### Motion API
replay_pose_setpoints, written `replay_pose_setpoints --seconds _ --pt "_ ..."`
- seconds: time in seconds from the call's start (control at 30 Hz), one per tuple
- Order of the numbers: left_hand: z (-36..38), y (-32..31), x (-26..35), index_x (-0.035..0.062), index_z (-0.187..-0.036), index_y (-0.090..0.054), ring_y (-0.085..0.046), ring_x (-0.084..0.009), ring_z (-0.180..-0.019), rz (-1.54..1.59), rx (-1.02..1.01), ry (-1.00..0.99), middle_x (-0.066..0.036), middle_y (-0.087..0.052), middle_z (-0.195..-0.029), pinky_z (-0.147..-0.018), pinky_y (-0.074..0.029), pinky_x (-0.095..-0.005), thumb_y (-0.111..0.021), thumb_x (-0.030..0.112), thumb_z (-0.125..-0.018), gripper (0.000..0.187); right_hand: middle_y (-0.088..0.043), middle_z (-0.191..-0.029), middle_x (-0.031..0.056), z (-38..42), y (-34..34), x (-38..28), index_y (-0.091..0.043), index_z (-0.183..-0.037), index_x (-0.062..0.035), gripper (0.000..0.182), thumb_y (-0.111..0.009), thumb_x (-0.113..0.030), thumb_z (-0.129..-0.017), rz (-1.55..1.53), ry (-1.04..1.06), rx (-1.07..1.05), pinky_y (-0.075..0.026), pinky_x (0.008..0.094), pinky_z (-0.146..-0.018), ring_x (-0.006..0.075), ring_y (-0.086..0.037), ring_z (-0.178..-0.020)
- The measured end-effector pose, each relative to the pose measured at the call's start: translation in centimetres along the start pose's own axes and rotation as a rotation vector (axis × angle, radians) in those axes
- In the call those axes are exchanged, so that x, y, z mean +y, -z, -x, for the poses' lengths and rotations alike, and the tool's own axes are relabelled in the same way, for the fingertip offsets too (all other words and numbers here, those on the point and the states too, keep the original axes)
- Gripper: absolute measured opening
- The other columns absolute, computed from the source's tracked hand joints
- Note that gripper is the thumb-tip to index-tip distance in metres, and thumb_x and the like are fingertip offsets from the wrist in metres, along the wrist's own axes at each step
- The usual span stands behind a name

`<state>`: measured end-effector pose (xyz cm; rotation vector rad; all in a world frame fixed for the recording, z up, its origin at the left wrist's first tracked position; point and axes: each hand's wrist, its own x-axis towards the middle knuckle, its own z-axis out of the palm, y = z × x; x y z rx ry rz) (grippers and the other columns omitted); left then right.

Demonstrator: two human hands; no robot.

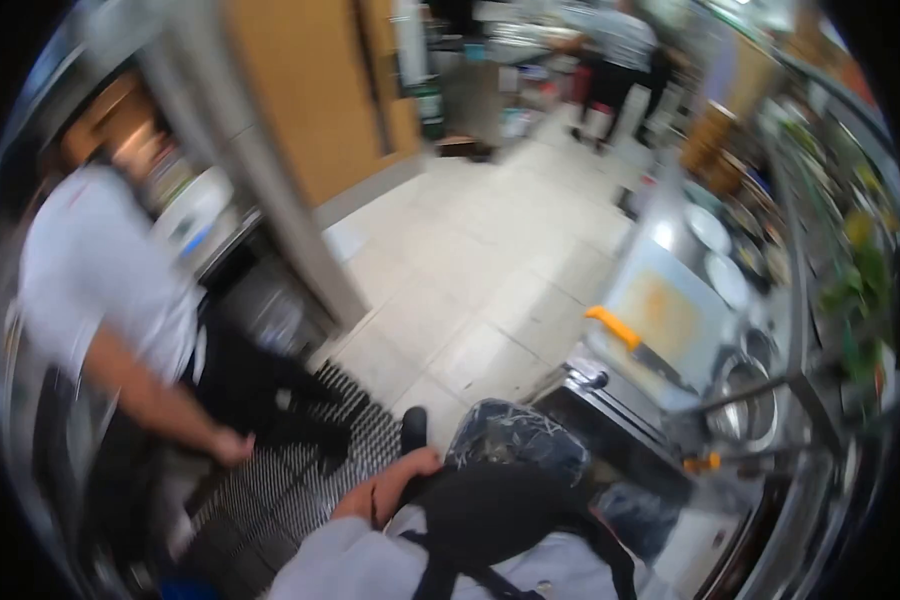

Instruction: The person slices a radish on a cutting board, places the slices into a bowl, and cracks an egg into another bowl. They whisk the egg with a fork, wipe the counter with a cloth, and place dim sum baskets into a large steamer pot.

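My left hand point(425, 462) hangs low beside the edge of my black apron point(500, 505). Blur and the angle hide its fingers, and I make out nothing held in it. Just ahead of my apron stands a bin with a clear plastic liner point(518, 435). My right hand is out of view. To the right, a knife with a yellow handle point(615, 328) lies across a stained white cutting board point(665, 300) on the counter. A round metal pan point(750, 405) sits beyond the blade, and a second yellow handle point(702, 462) shows nearer to me.
At the left a person in a white shirt point(110, 270) stands close, one arm hanging down, near a dark ridged floor mat point(345, 410). Another person point(620, 60) is far back. White plates point(708, 228) line the right counter under a metal shelf. Pale floor tiles point(470, 260) run ahead.
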<state>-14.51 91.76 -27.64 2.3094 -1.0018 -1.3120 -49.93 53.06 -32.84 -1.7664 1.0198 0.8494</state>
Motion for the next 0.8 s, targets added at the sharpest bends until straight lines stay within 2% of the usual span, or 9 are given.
replay_pose_setpoints --seconds 0.07,0.1,0.13,0.2,0.27,0.47,0.53,0.67,0.8 --pt "0.3 3.0 -4.6 0.0016 -0.106 -0.074 -0.066 -0.0423 -0.107 0.0 -0.022 -0.088 -0.025 -0.069 -0.113 -0.095 -0.051 -0.0484 -0.06 0.041 -0.088 0.046 -0.071 -0.099 0.0233 4.8 -6.1 0.1 -0.071 -0.105 0.0025 0.037 -0.061 -0.031 -0.093 -0.217 -0.174 0.065 -0.06 0.0464 -0.081 0.0332 -0.071 -0.088" --pt "1.7 6.2 -4.7 -0.0004 -0.11 -0.072 -0.066 -0.0421 -0.107 -0.032 -0.049 0.041 -0.026 -0.07 -0.108 -0.096 -0.051 -0.0469 -0.061 0.041 -0.087 0.048 -0.069 -0.101 0.0255 7.4 -5.4 -2.8 -0.07 -0.104 0.0054 0.041 -0.06 -0.032 -0.092 0.129 0.091 0.055 -0.063 0.0467 -0.075 0.0341 -0.071 -0.085" --pt "0.3 6.8 -8.8 -0.0011 -0.105 -0.072 -0.07 -0.0378 -0.094 -0.053 -0.134 -0.003 -0.022 -0.073 -0.098 -0.085 -0.055 -0.0442 -0.063 0.035 -0.089 0.041 -0.069 -0.101 0.0223 10.5 -5.5 -8.7 -0.073 -0.106 -0.0012 0.033 -0.06 -0.029 -0.092 -0.146 -0.192 0.13 -0.061 0.0398 -0.071 0.0307 -0.07 -0.082" --pt "1.7 12.3 -10.6 -0.0005 -0.101 -0.072 -0.069 -0.0267 -0.071 0.465 -0.193 0.415 -0.016 -0.071 -0.084 -0.064 -0.056 -0.0398 -0.064 0.025 -0.091 0.029 -0.07 -0.084 0.0194 11.0 -5.1 -14.5 -0.071 -0.091 0.0025 0.037 -0.06 -0.033 -0.089 -0.174 -0.175 0.037 -0.057 0.0408 -0.058 0.0291 -0.07 -0.074" --pt "0.1 15.2 -17.3 -0.0006 -0.106 -0.065 -0.062 -0.0246 -0.067 0.807 -0.305 0.478 -0.01 -0.06 -0.077 -0.049 -0.046 -0.0457 -0.056 0.018 -0.093 0.024 -0.07 -0.082 0.0183 11.3 -5.2 -20.7 -0.069 -0.092 0.0018 0.034 -0.06 -0.031 -0.088 -0.119 -0.06 0.208 -0.055 0.0437 -0.068 0.0304 -0.069 -0.076" --pt "0.9 22.2 -18.6 0.0006 -0.095 -0.063 -0.055 -0.0211 -0.05 0.638 -0.256 0.571 -0.011 -0.06 -0.072 -0.047 -0.045 -0.0353 -0.054 0.009 -0.092 0.012 -0.071 -0.093 0.0218 9.1 -4.8 -29.8 -0.069 -0.095 0.0021 0.037 -0.063 -0.034 -0.088 -0.279 0.168 0.332 -0.052 0.044 -0.08 0.035 -0.069 -0.089" --pt "1.8 24.1 -15.1 -0.0012 -0.08 -0.068 -0.06 -0.0184 -0.052 0.294 -0.013 0.494 -0.009 -0.065 -0.068 -0.047 -0.047 -0.0361 -0.063 0.014 -0.09 0.019 -0.071 -0.093 0.0217 7.2 -4.6 -29.2 -0.069 -0.095 0.0023 0.036 -0.063 -0.032 -0.088 -0.228 0.167 0.344 -0.052 0.0438 -0.08 0.0351 -0.069 -0.089" --pt "0.5 28.4 -12.1 0.0005 -0.104 -0.073 -0.071 -0.0258 -0.079 -0.071 -0.204 0.16 -0.016 -0.074 -0.098 -0.074 -0.056 -0.0383 -0.066 0.028 -0.088 0.033 -0.071 -0.093 0.0221 2.8 -8.0 -26.1 -0.071 -0.096 0.0028 0.031 -0.059 -0.025 -0.086 0.07 0.178 0.377 -0.052 0.0455 -0.079 0.035 -0.07 -0.09" --pt "-3.6 31.9 -9.0 0.0032 -0.112 -0.072 -0.069 -0.0312 -0.107 -0.103 -0.129 0.14 -0.024 -0.072 -0.109 -0.098 -0.051 -0.0392 -0.065 0.036 -0.088 0.042 -0.071 -0.096 0.0257 -0.5 -10.9 -26.1 -0.072 -0.097 0.0027 0.031 -0.058 -0.022 -0.084 0.018 0.139 0.318 -0.051 0.0465 -0.088 0.0348 -0.07 -0.097"
